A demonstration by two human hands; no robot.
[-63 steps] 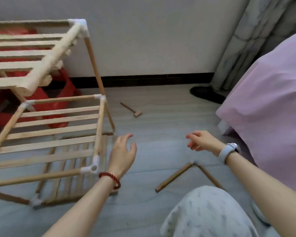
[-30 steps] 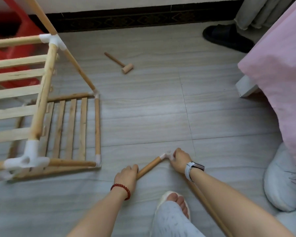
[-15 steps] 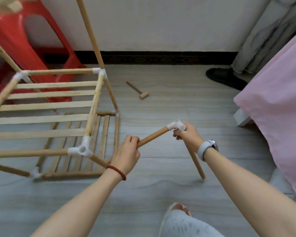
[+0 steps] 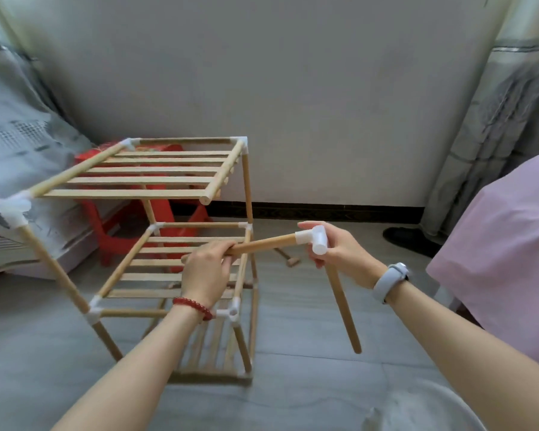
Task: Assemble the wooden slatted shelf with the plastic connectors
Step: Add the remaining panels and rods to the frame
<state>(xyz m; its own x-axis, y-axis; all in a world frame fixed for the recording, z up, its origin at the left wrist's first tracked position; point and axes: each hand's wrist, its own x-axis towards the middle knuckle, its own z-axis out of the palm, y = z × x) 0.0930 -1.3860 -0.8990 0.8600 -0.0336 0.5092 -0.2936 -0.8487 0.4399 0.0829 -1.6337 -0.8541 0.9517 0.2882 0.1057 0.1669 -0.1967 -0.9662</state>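
A three-tier wooden slatted shelf (image 4: 156, 178) stands on the floor at the left, its rods joined by white plastic connectors. The top tier's near-right rod end (image 4: 204, 200) is bare. I hold an L-shaped piece in the air: two wooden rods joined by a white corner connector (image 4: 314, 241). My left hand (image 4: 204, 276) grips the free end of the horizontal rod (image 4: 263, 245) in front of the middle tier. My right hand (image 4: 339, 255) holds the connector at the corner. The second rod (image 4: 343, 309) hangs downward from it.
A small wooden mallet (image 4: 288, 259) lies on the grey floor behind the rod. A red plastic stool (image 4: 156, 213) stands behind the shelf. A pink-covered bed (image 4: 504, 244) fills the right; a grey patterned bedding pile (image 4: 19, 150) is at the left. A black slipper (image 4: 408, 241) lies near the curtain.
Both hands took the L-shaped rod piece off the floor and raised it to the height of the middle tier. The view tilted up, bringing the whole shelf into sight.
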